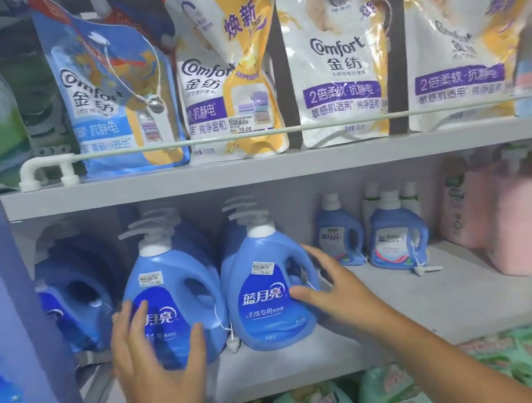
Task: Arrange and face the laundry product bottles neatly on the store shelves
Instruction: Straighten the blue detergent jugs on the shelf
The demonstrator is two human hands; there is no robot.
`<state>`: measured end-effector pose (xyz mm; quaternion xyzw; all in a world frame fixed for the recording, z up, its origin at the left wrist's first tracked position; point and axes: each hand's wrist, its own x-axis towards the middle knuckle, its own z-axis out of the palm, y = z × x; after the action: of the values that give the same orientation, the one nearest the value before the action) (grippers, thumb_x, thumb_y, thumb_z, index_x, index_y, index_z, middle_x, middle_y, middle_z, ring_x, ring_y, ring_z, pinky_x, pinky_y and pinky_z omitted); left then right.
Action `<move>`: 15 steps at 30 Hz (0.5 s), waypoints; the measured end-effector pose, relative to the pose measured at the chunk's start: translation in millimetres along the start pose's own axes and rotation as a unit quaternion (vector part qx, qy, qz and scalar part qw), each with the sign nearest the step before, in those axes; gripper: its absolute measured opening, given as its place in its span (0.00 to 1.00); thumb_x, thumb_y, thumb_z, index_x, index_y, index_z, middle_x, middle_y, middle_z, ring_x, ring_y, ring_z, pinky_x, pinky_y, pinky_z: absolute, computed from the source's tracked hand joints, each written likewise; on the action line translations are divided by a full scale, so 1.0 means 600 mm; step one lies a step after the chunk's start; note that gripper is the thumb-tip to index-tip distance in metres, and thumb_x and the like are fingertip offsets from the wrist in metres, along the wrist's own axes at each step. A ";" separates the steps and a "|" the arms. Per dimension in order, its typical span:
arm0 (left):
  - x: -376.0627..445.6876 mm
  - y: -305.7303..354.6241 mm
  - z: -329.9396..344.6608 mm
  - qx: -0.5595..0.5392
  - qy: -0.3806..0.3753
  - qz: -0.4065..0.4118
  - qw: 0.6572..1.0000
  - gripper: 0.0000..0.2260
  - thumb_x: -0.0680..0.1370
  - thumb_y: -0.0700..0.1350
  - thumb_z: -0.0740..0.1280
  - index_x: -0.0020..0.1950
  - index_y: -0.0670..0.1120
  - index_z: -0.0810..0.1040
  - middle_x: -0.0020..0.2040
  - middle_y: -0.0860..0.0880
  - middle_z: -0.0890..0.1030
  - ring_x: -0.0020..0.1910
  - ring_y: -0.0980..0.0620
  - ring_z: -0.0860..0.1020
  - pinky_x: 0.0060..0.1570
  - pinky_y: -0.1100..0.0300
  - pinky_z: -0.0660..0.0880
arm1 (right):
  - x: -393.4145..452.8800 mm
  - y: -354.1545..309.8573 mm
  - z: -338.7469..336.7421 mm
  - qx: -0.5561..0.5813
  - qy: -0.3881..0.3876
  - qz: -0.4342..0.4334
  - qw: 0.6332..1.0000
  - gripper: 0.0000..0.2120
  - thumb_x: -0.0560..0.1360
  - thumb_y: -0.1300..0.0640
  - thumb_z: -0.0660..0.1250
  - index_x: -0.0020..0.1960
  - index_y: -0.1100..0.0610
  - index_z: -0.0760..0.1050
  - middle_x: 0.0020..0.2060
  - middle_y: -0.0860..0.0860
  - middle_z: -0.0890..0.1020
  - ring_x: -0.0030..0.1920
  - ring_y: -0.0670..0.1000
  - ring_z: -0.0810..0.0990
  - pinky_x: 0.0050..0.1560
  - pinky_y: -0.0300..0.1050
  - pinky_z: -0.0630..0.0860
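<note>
The left hand (155, 350) is nearest to the camera. Its fingers are spread and almost straight, laid flat against the front of the left blue pump bottle (173, 303); the thumb lies on the lower right of the label. It presses the bottle and does not wrap around it. The right hand (331, 284) touches the right blue pump bottle (267, 290) on its handle side, fingers open and only slightly bent, with the thumb on the label edge (whether the fingertips go behind the handle I cannot tell). Both bottles stand upright at the front of the grey middle shelf (442, 299), just beside each other, labels facing out, each with a price sticker near the top. More blue bottles stand behind them. To the right, well apart, are two smaller blue bottles (396, 237) and a pink bottle (509, 218). On the upper shelf stand refill pouches (337, 65) behind a white rail (248, 134).
</note>
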<state>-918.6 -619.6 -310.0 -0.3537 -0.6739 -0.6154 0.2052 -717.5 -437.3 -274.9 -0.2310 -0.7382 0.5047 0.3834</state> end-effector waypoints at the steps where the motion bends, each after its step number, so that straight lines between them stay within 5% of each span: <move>1: -0.022 0.027 0.013 -0.023 0.002 0.060 0.998 0.28 0.74 0.54 0.72 0.70 0.42 0.75 0.73 0.43 0.74 0.76 0.46 0.69 0.74 0.59 0.63 | -0.001 0.001 -0.031 -0.082 0.050 0.003 0.995 0.29 0.73 0.46 0.78 0.72 0.41 0.72 0.68 0.39 0.76 0.68 0.41 0.75 0.68 0.47 0.73; 3: -0.064 0.084 0.048 -0.103 -0.066 0.150 0.981 0.20 0.74 0.52 0.69 0.63 0.45 0.80 0.67 0.48 0.80 0.71 0.50 0.75 0.69 0.62 0.69 | 0.006 0.011 -0.114 -0.192 0.201 -0.011 0.961 0.23 0.75 0.47 0.76 0.68 0.48 0.76 0.63 0.43 0.77 0.64 0.44 0.76 0.66 0.44 0.72; 6: -0.113 0.164 0.128 -0.198 -0.198 0.167 0.945 0.12 0.75 0.49 0.70 0.58 0.55 0.80 0.61 0.57 0.81 0.63 0.58 0.79 0.61 0.69 0.73 | 0.032 0.016 -0.240 -0.254 0.342 -0.017 0.904 0.15 0.71 0.43 0.72 0.43 0.55 0.77 0.43 0.52 0.78 0.47 0.53 0.77 0.49 0.44 0.71; 9: -0.122 0.243 0.241 -0.223 -0.281 0.003 0.933 0.12 0.74 0.47 0.74 0.56 0.57 0.80 0.57 0.58 0.82 0.56 0.63 0.81 0.55 0.73 0.73 | 0.066 0.017 -0.316 -0.274 0.301 0.043 0.912 0.17 0.71 0.48 0.71 0.35 0.62 0.77 0.31 0.61 0.78 0.35 0.62 0.78 0.30 0.43 0.66; 11: -0.097 0.276 0.333 -0.250 -0.287 -0.121 0.917 0.10 0.75 0.46 0.74 0.55 0.55 0.80 0.55 0.54 0.84 0.54 0.58 0.83 0.57 0.64 0.77 | 0.089 0.023 -0.336 -0.295 0.254 0.051 0.920 0.11 0.72 0.53 0.75 0.43 0.62 0.80 0.34 0.57 0.81 0.40 0.60 0.83 0.34 0.44 0.70; 15: 0.004 0.271 0.494 -0.115 -0.262 -0.188 0.940 0.08 0.75 0.50 0.68 0.40 0.47 0.77 0.47 0.41 0.83 0.51 0.39 0.84 0.52 0.44 0.81 | 0.142 0.053 -0.368 -0.337 0.175 0.050 0.924 0.16 0.70 0.42 0.73 0.51 0.51 0.79 0.46 0.53 0.84 0.49 0.57 0.85 0.40 0.42 0.68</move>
<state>-754.7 -331.1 -244.0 -0.3907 -0.6828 -0.6014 -0.1397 -593.8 -237.9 -232.2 -0.4680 -0.7734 0.1965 0.3799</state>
